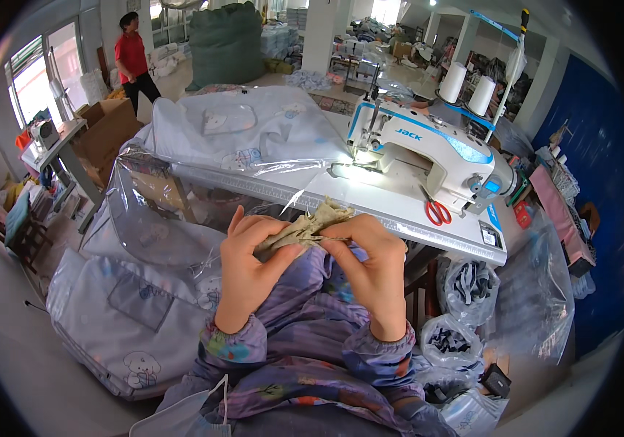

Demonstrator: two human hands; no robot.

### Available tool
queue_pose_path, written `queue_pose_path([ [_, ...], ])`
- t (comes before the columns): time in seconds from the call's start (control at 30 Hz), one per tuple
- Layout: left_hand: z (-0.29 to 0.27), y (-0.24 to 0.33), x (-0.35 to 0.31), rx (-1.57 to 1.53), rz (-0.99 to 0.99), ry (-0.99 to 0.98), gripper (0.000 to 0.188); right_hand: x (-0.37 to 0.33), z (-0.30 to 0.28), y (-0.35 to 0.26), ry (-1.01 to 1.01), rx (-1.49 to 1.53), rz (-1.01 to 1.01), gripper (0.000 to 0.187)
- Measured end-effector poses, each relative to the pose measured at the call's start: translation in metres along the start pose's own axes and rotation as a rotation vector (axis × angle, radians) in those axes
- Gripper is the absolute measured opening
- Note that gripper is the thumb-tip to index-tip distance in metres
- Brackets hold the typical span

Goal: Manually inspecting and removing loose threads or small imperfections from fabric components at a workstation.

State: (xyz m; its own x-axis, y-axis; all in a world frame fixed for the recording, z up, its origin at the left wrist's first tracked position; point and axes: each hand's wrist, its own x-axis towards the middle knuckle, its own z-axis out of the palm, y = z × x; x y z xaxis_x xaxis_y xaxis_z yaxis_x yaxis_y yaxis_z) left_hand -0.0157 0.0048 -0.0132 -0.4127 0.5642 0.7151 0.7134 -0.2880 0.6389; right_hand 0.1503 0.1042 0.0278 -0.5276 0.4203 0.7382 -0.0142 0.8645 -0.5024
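Note:
Between my two hands, just in front of the sewing table's near edge, is a crumpled piece of khaki cloth (pixel 305 229). My left hand (pixel 250 251) pinches its left end, thumb against fingers. On the other end, my right hand (pixel 366 255) closes with thumb and fingertips. Beyond them stands a white and blue sewing machine (pixel 421 142), its lamp lit over the needle plate. Pale grey fabric (pixel 254 131) with puppy prints is spread on the table left of the needle. Red-handled scissors (pixel 437 211) lie on the tabletop to the right of my hands.
More printed grey fabric (pixel 130 320) hangs in a pile at my left. Clear bags of dark scraps (pixel 468 291) stand below the table at right. Two white thread cones (pixel 481 96) rise behind the machine. A person in red (pixel 130 58) is at the far left, near a cardboard box (pixel 108 131).

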Motion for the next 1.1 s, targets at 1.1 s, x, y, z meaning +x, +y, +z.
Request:
queue_pose_path([
  [1.1,-0.012,-0.015,0.003,-0.736,-0.437,0.136,0.023,-0.016,-0.013,-0.012,0.121,1.011,0.111,0.015],
])
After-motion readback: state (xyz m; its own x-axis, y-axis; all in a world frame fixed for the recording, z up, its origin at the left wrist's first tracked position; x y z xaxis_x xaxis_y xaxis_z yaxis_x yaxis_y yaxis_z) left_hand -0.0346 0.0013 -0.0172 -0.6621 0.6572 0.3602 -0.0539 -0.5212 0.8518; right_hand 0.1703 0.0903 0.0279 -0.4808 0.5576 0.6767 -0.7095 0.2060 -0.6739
